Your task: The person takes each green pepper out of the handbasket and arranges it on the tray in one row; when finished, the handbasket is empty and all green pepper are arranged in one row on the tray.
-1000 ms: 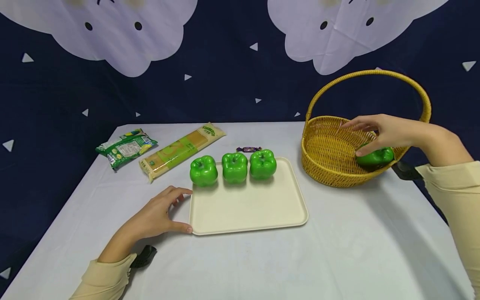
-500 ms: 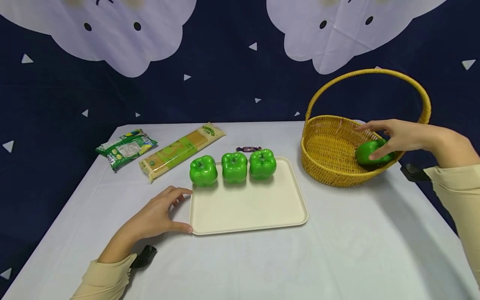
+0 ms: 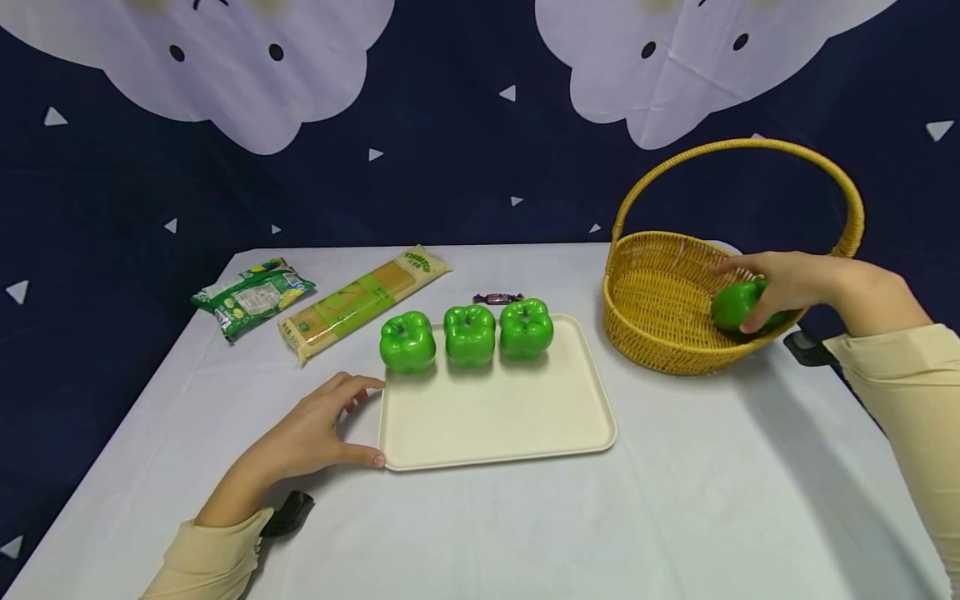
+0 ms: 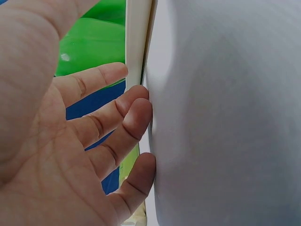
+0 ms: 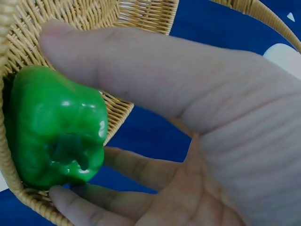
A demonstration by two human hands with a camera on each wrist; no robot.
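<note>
A green bell pepper lies on its side in the right part of the yellow wicker basket. My right hand reaches over the basket rim with thumb and fingers spread about this pepper; firm contact is not plain. At the left edge of the cream tray, my left hand touches the rim with thumb and fingertips, palm off the tray. Along the tray's far side stand three green bell peppers: a left one, a middle one and a right one.
Behind the tray lies a small purple wrapped candy. A long pack of noodles and a green snack bag lie at the back left. The basket's tall handle arches above my right hand. White cloth covers the table.
My right hand first drew back to the right over the basket, then came lower around the pepper inside. The left hand, tray and other peppers stay in place.
</note>
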